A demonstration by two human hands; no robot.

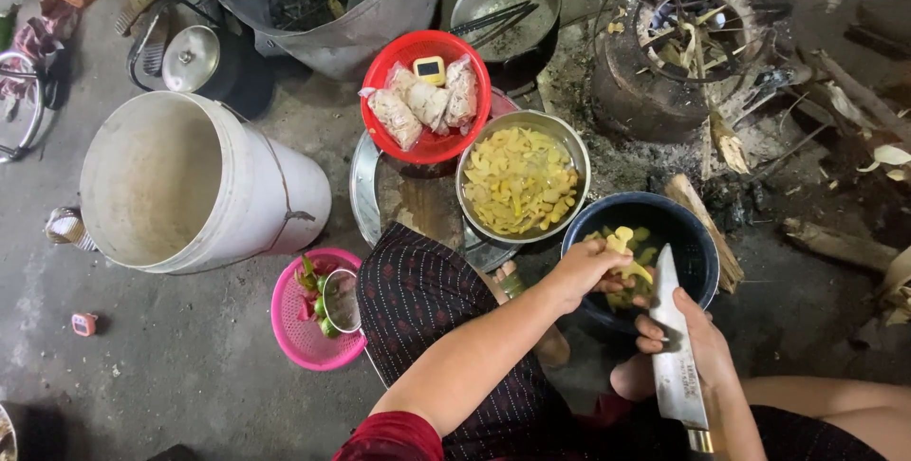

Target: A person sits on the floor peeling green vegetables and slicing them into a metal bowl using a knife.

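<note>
While the left hand (584,271) pinches a yellow piece (622,241) over the dark bowl (697,233), the right hand (697,338) is closed on a cleaver (672,328); the blade's long axis points to twelve o'clock, just at three o'clock of the piece.

My left hand (586,271) pinches a pale yellow piece (623,242) over the dark blue bowl (693,233), near right in the scene, where more yellow pieces lie. My right hand (697,333) grips a broad cleaver (672,328), its blade upright beside the piece, tip pointing far.
</note>
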